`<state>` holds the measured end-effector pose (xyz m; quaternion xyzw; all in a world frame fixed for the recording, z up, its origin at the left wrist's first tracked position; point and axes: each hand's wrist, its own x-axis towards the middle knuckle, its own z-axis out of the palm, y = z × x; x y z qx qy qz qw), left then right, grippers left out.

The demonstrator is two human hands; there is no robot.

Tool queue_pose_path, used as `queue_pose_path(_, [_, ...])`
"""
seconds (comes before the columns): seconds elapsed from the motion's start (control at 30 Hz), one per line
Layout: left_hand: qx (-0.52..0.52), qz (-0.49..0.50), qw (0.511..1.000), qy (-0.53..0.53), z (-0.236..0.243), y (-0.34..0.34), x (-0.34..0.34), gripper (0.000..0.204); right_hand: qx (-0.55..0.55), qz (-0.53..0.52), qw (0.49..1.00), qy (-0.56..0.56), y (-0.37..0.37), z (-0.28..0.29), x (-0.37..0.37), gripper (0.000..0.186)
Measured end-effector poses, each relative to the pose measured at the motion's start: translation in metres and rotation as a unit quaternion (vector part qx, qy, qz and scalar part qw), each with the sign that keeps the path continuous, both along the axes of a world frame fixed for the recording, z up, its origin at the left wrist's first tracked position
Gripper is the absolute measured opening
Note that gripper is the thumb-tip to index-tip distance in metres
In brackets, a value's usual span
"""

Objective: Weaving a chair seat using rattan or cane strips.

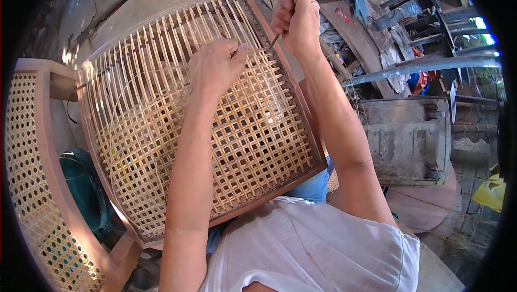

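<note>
A wooden frame point(318, 146) lies tilted across my lap, with a woven cane panel point(253, 125) inside it. Its near part is a close square weave; toward the far edge the pale cane strands point(156, 39) run lengthwise without crosspieces. My left hand point(218, 66) is closed over the panel, where the weave meets the bare strands. Whatever its fingers pinch is hidden. My right hand point(295, 17) is raised above the frame's right rail in a fist. A thin dark rod-like tool point(276, 40) sticks out below it, pointing toward the rail.
At the left stands another wooden frame with finished cane mesh point(24, 130), beside a dark green round container point(83, 190). A grey plastic lid-like panel point(404, 141) lies on the right. Boards, scraps and dark metal slats point(431, 23) crowd the far right.
</note>
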<state>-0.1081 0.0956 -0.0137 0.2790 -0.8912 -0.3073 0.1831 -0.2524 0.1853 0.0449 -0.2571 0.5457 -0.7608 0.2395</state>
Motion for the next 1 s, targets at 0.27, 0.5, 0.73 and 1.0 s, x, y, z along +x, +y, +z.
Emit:
queue_pose_path(0.27, [-0.002, 0.003, 1.0, 0.002, 0.0, -0.002, 0.001, 0.042, 0.028, -0.008, 0.999, 0.021, -0.011, -0.003, 0.004, 0.043])
queue_pose_path(0.5, [0.021, 0.002, 1.0, -0.021, 0.007, -0.002, 0.001, 0.04, 0.018, 0.016, 0.997, 0.072, -0.006, -0.013, 0.003, 0.045])
queue_pose_path(0.73, [-0.003, 0.0, 0.997, -0.071, 0.015, 0.004, 0.008, 0.032, 0.034, 0.019, 0.975, 0.218, 0.005, -0.033, 0.019, 0.045])
queue_pose_path(1.0, [-0.074, -0.087, 0.978, -0.173, 0.108, -0.035, 0.089, 0.04, 0.146, 0.071, 0.945, 0.282, 0.013, -0.001, -0.009, 0.035])
